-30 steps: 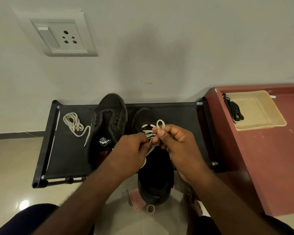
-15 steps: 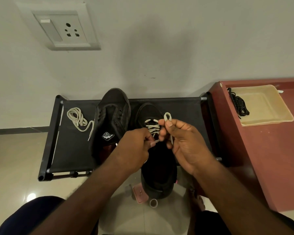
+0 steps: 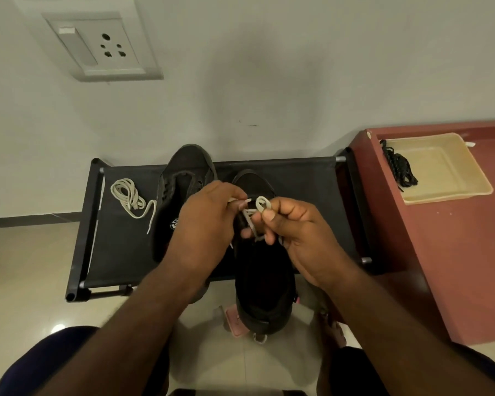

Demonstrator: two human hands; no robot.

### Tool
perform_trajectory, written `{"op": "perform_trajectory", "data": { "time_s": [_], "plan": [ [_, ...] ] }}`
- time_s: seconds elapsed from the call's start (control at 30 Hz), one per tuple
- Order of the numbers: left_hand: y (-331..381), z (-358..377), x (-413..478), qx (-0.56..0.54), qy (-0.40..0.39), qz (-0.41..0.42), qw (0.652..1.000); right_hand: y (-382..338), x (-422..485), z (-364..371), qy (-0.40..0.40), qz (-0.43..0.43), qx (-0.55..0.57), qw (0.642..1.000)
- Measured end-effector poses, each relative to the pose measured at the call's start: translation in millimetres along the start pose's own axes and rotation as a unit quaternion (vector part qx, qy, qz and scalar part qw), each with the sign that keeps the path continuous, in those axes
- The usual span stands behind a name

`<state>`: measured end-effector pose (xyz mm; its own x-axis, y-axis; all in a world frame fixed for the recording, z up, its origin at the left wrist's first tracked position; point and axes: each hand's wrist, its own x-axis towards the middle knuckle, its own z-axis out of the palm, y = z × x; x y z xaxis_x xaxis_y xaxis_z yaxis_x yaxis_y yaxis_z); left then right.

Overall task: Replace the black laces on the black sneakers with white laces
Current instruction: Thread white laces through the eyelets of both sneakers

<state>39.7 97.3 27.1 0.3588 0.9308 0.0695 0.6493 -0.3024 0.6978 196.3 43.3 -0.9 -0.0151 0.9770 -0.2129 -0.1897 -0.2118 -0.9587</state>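
Both hands work just above the sneaker (image 3: 265, 284): the left hand (image 3: 203, 224) pinches one end of the white lace (image 3: 262, 204), the right hand (image 3: 303, 235) pinches its loop, and this light, limp, slippery-looking cord seems best gripped short, close to the sneaker.

Glossy floor tiles (image 3: 26, 270), matt cloth rack (image 3: 120, 252)

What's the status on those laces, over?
Left hand, right hand both pinch white lace at near sneaker. Left sneaker waits, spare lace beside it. Black laces in tray. Nothing blocking.
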Motion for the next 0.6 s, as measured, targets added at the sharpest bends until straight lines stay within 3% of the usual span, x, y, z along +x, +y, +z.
{"op": "perform_trajectory", "data": {
  "time_s": [0.1,0.2,0.27,0.37,0.47,0.6],
  "plan": [
    [-0.6,13.7,0.1,-0.154,-0.013,-0.172,0.973,-7.0,-1.1,1.5,0.002,-0.014,0.097,0.995],
    [1.8,20.7,-5.2,-0.274,-0.076,-0.254,0.924,-10.4,-3.9,0.3,-0.003,-0.066,0.086,0.994],
    [4.0,18.8,-7.8,-0.334,-0.09,-0.256,0.903,-11.0,-7.1,-2.5,-0.007,-0.101,-0.023,0.995],
    [-1.9,16.9,-7.1,-0.366,-0.135,-0.231,0.891,-8.0,-9.7,-2.6,-0.024,-0.146,-0.23,0.962],
    [-4.1,15.6,-5.7,-0.395,-0.189,-0.199,0.877,-5.7,-10.5,-4.3,-0.057,-0.144,-0.334,0.93],
    [-0.9,17.4,-6.0,-0.379,-0.203,-0.161,0.888,-11.5,-14.0,-9.6,-0.082,-0.129,-0.424,0.893]
  ]
}}
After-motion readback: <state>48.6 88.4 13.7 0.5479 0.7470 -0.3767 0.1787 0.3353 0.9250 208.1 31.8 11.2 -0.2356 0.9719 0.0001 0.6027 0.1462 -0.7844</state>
